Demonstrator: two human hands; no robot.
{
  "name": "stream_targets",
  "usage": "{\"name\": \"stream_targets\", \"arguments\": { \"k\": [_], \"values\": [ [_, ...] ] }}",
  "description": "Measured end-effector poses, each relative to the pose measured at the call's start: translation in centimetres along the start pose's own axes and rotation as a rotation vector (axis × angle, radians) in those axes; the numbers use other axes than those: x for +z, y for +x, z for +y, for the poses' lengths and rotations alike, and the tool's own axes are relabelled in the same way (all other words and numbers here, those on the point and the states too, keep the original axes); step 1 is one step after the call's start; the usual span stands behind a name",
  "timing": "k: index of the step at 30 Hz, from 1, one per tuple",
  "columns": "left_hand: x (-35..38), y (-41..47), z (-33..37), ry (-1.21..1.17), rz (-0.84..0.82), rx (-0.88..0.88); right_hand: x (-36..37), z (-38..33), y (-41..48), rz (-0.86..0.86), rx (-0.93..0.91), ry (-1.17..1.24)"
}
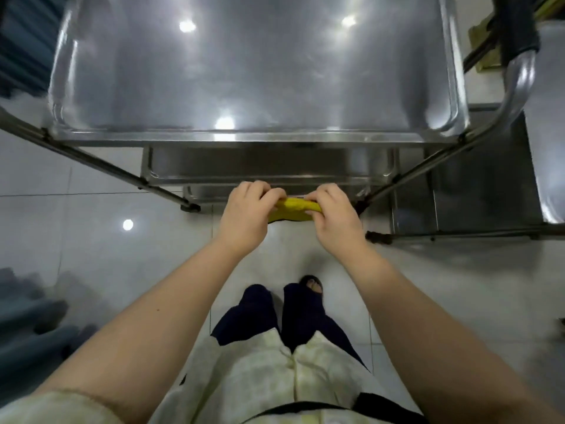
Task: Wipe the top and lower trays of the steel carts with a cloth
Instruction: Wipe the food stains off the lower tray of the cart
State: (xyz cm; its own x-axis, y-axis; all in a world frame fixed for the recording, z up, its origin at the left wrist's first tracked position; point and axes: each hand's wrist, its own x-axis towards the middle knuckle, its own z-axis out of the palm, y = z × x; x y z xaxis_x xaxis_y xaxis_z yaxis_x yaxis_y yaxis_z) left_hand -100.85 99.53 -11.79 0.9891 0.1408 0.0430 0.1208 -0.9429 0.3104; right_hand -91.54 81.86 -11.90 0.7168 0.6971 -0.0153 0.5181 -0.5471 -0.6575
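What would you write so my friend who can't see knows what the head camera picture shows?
A person's left hand and right hand grip a bunched yellow cloth between them, in front of a steel cart. The cart's shiny top tray fills the upper picture, with a lower tray beneath.

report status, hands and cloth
Left hand, right hand both grip yellow cloth. Cloth short of top tray, not on it. Lower tray mostly hidden beneath. Nothing in the way.

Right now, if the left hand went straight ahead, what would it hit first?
Probably the front rim of the steel cart's lower tray, just beyond the left hand holding the yellow cloth; depth is unclear, so it might pass above it.
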Motion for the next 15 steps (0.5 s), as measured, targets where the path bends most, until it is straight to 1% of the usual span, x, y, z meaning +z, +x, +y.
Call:
{"name": "stream_targets", "arguments": {
  "k": [4,7,9,11,15],
  "values": [
    [3.6,-0.6,-1.1,-0.090,-0.049,0.000,3.0,1.5,-1.6,0.058,0.094,0.001],
    [6.8,-0.4,-2.1,-0.177,-0.102,-0.015,5.9,3.8,-1.9,0.115,0.062,-0.001],
    [9.3,-0.1,-2.9,-0.248,-0.120,-0.063,7.8,6.0,-1.5,0.106,0.078,0.000],
    [12.3,0.8,-4.1,-0.309,-0.092,-0.113,9.6,8.5,-0.8,0.111,0.090,0.012],
    [18.9,4.9,-6.6,-0.382,-0.018,-0.076,12.8,14.6,2.6,0.188,0.095,0.108]
  ]
}}
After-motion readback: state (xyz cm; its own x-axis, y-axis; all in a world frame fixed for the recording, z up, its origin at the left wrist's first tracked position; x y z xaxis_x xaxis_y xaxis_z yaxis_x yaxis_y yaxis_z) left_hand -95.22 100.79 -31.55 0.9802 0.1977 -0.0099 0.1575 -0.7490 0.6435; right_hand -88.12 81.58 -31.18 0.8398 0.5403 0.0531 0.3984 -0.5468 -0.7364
